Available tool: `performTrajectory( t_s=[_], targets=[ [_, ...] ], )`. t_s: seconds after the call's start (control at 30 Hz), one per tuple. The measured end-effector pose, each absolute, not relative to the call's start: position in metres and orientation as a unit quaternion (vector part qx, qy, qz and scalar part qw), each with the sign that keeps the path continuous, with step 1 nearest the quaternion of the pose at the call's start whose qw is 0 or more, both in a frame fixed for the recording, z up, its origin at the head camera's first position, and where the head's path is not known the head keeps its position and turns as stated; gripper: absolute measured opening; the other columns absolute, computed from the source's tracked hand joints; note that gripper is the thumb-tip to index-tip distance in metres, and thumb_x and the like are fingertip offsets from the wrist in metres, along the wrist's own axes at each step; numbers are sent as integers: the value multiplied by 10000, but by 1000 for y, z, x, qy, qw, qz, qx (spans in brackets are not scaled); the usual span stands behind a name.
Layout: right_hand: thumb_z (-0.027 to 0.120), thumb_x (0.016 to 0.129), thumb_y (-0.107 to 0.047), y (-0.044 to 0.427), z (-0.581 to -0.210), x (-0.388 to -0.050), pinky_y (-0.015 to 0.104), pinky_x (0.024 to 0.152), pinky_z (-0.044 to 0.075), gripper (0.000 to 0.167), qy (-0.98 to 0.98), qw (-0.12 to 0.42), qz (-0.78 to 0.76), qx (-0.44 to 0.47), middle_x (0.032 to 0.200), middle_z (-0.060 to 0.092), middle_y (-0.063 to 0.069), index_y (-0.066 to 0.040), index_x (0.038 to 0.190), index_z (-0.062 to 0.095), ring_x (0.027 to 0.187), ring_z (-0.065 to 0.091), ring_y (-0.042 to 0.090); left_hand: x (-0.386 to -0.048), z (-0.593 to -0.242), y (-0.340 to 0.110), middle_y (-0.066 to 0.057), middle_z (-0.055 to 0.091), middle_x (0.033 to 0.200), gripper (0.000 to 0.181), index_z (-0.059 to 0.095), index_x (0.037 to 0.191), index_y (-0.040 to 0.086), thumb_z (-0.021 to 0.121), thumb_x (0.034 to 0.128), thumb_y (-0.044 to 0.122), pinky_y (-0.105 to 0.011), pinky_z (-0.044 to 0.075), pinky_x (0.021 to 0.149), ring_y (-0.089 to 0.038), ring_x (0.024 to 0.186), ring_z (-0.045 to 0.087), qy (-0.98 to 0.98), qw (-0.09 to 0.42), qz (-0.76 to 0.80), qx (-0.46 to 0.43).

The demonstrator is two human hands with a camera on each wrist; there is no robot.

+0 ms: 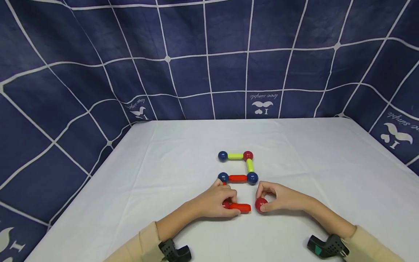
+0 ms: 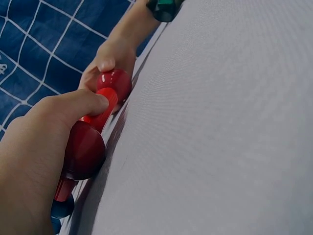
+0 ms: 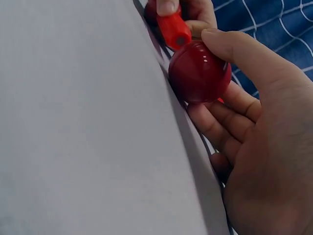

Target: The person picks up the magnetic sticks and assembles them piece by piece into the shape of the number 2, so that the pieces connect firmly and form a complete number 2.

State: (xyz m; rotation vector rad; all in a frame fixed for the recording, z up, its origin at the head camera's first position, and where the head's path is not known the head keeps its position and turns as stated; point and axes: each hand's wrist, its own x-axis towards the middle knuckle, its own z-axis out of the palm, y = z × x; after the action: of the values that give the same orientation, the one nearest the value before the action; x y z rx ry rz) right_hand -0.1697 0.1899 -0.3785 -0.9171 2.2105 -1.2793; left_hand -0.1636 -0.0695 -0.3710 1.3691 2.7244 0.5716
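In the head view my left hand [image 1: 216,201] pinches a red rod [image 1: 241,207] between thumb and fingers. One end of that rod meets a red ball [image 2: 85,151], partly covered by the hand. My right hand [image 1: 283,197] holds another red ball [image 1: 260,204] by thumb and fingertips, a small gap from the rod's free end. Just beyond the hands, a red rod [image 1: 238,178] joins two blue balls [image 1: 252,178]. A yellow-green rod [image 1: 250,165] runs from the right blue ball to a red ball [image 1: 248,155], and a second yellow-green rod [image 1: 235,156] leads to a blue ball [image 1: 223,156].
A white cloth [image 1: 183,145] covers the table. Behind it and along both sides hangs a dark blue curtain [image 1: 229,72] with white grid lines. Each wrist carries a black camera [image 1: 328,246] close to the table surface.
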Motion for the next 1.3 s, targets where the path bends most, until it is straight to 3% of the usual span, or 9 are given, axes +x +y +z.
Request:
performTrajectory(
  t_s=[0.17, 0.67, 0.8, 1.03, 1.13, 1.3],
  targets=[
    [672, 803, -222, 183, -377, -166, 230, 768, 426, 209, 792, 235, -451, -338, 894, 575, -6, -131, 922, 526, 882, 533, 90, -162, -371, -70, 181, 465, 653, 215, 547, 734, 241, 637, 790, 428, -200, 221, 729, 53, 670, 405, 875, 6, 189, 445],
    [672, 810, -203, 179, -377, -164, 242, 787, 402, 223, 791, 231, -462, -327, 936, 545, 29, -103, 946, 527, 925, 492, 90, -162, -373, -70, 185, 498, 679, 196, 570, 758, 248, 642, 788, 429, -197, 239, 735, 49, 699, 424, 876, 1, 206, 436],
    [672, 810, -199, 180, -379, -168, 224, 770, 403, 222, 797, 213, -461, -327, 927, 555, 21, -109, 948, 524, 895, 502, 78, -163, -374, -70, 172, 516, 786, 212, 594, 819, 261, 643, 782, 464, -209, 268, 775, 25, 803, 436, 880, -37, 198, 431],
    [666, 814, -213, 183, -379, -172, 223, 718, 387, 225, 811, 193, -454, -316, 910, 578, 33, -109, 959, 528, 861, 495, 84, -169, -367, -76, 114, 492, 1038, 433, 589, 979, 269, 614, 727, 621, -237, 310, 831, -34, 998, 422, 890, -94, 137, 424],
    [669, 813, -213, 185, -379, -174, 219, 710, 385, 228, 815, 181, -455, -310, 903, 592, 31, -109, 961, 529, 849, 499, 82, -172, -362, -83, 123, 490, 1010, 450, 575, 985, 276, 611, 716, 635, -220, 341, 797, -26, 957, 428, 899, -80, 110, 417],
    [667, 815, -214, 189, -381, -179, 212, 700, 389, 232, 823, 161, -454, -300, 900, 594, 28, -111, 971, 530, 841, 487, 78, -177, -356, -92, 149, 512, 866, 401, 555, 1013, 282, 644, 737, 559, -199, 387, 746, -9, 824, 459, 903, 0, 151, 403]
  ],
)
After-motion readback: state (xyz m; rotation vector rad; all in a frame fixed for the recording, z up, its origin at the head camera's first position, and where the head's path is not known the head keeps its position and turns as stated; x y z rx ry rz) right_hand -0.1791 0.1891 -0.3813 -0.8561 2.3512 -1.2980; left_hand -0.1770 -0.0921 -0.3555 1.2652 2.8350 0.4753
